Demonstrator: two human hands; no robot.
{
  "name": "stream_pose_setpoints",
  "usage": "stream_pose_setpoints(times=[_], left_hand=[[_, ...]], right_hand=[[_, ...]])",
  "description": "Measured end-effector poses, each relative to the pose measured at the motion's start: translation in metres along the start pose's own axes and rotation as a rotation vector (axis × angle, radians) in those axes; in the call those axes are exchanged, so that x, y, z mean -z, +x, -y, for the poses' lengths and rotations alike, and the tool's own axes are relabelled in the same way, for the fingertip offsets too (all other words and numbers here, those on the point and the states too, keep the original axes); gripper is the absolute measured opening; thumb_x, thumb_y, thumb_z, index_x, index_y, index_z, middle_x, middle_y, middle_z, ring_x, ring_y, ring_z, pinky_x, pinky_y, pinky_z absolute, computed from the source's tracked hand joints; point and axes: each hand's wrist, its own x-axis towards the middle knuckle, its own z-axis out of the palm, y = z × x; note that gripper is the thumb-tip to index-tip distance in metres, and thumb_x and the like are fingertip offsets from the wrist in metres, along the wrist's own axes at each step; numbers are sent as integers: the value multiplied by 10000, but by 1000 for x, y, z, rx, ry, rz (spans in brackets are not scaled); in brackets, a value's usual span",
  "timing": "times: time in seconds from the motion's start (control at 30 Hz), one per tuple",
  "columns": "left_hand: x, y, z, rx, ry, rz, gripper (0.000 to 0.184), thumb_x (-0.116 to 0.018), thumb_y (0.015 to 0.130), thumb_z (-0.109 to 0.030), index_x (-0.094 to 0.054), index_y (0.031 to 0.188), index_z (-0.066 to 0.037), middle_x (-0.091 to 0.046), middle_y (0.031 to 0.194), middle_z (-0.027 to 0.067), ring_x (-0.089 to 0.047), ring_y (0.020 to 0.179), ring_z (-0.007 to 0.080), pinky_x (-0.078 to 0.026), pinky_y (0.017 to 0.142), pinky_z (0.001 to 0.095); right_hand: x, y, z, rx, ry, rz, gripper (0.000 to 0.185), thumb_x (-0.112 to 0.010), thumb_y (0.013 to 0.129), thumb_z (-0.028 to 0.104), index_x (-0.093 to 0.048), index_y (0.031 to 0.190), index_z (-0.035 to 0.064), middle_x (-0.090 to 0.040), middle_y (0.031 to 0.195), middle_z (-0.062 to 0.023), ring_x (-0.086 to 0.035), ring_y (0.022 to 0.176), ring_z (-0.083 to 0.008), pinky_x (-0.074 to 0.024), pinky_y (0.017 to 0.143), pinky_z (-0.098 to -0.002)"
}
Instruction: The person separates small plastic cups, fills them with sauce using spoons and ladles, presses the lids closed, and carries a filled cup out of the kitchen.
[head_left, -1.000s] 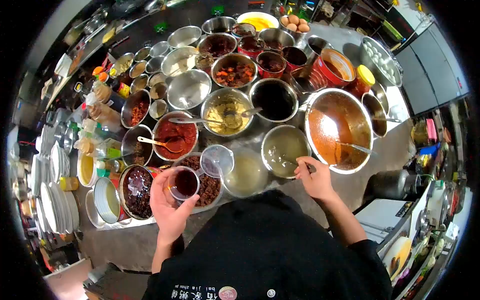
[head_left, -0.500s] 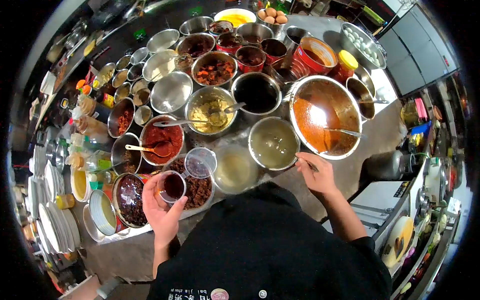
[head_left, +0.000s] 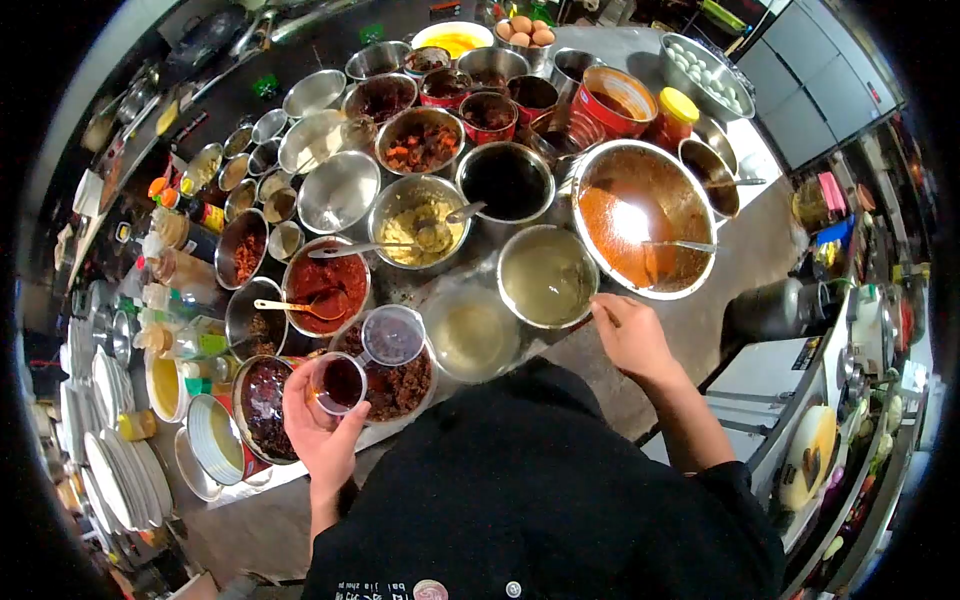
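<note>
My left hand [head_left: 325, 430] holds a small clear cup of dark red liquid [head_left: 340, 382], its lid [head_left: 393, 335] hanging open on the far side over a tub of brown crumbly mince [head_left: 408, 385]. My right hand [head_left: 630, 335] is closed at the near right rim of a steel bowl of pale greenish liquid [head_left: 545, 278], fingers pinched; what they grip is too small to make out. Left of that bowl stands a tub of cloudy liquid [head_left: 470, 335]. A large bowl of orange-red sauce [head_left: 635, 215] with a spoon in it lies beyond my right hand.
Bowls of red paste [head_left: 325, 270], yellow paste [head_left: 415, 215] and black liquid [head_left: 505, 182] stand farther back. Bottles [head_left: 185, 270] and stacked white plates [head_left: 120, 470] are at left. Eggs [head_left: 525, 32] sit at the far edge; a dark pot [head_left: 765, 308] is at right.
The view has shifted, so the bowls sit farther left in it. My left hand still holds the cup. My right hand remains by the rim of the greenish bowl, with its fingers pinched.
</note>
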Motion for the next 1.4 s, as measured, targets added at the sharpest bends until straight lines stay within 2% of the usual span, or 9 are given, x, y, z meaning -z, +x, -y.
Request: stream_pose_setpoints(times=[0.13,0.23,0.37,0.5,0.57,0.83,1.03,1.27,1.4], left_hand=[[7,-1,1,11,7,26,671,-694,633,90,-384,1223,20,-471,1195,140,-476,1136,230,-374,998,349],[13,-3,6,27,-38,42,677,-688,626,94,-383,1226,19,-465,1200,140,-467,1147,234,-363,1005,355],[21,-4,9,13,-3,62,678,-684,623,97,-383,1226,19,-466,1196,137,-464,1149,234,-362,1005,355],[23,-5,6,15,-56,74,676,-684,616,108,-390,1218,20,-469,1189,133,-471,1135,231,-367,999,347],[23,-5,6,20,-67,81,673,-685,614,111,-393,1214,20,-471,1187,131,-474,1130,229,-368,997,344],[21,0,11,7,-73,154,668,-696,617,108,-397,1207,17,-460,1184,124,-468,1134,228,-359,1005,345],[15,5,9,33,-94,188,680,-700,623,105,-389,1221,15,-455,1190,121,-466,1140,225,-367,1000,340],[10,3,13,40,-93,169,674,-700,627,103,-388,1219,20,-461,1187,126,-477,1126,218,-372,994,337],[4,0,12,22,-65,137,670,-700,628,101,-390,1215,18,-471,1188,130,-484,1119,217,-375,992,336]], right_hand=[[3,4,1,-247,25,139,164,-530,877,134,-600,888,-14,-611,725,-200,-595,671,-359,-478,595,-379],[-6,7,1,-633,539,35,272,-486,916,189,-597,878,-56,-616,626,-125,-599,542,-166,-456,524,-257],[-24,-6,-24,-697,891,-102,302,-464,931,228,-580,979,-47,-632,691,-129,-598,564,-155,-448,538,-229],[-18,-16,-21,-684,1018,-202,287,-469,927,208,-575,980,-53,-621,703,-148,-602,597,-181,-469,563,-260],[-13,-19,-14,-623,981,-310,283,-470,929,203,-578,993,-50,-624,710,-153,-600,602,-184,-472,568,-269],[7,-30,20,-442,755,-370,290,-461,952,187,-580,1052,-57,-635,799,-139,-591,655,-155,-470,615,-253],[7,-37,26,-118,340,-254,207,-513,916,81,-594,1066,-36,-640,823,-104,-613,696,-139,-482,643,-245],[-14,-33,-1,10,113,-184,203,-550,872,54,-609,1059,3,-629,796,-122,-618,657,-203,-484,606,-279],[-28,-28,-13,-49,180,-146,202,-531,882,58,-615,1056,-2,-642,789,-113,-622,671,-167,-490,643,-270]])
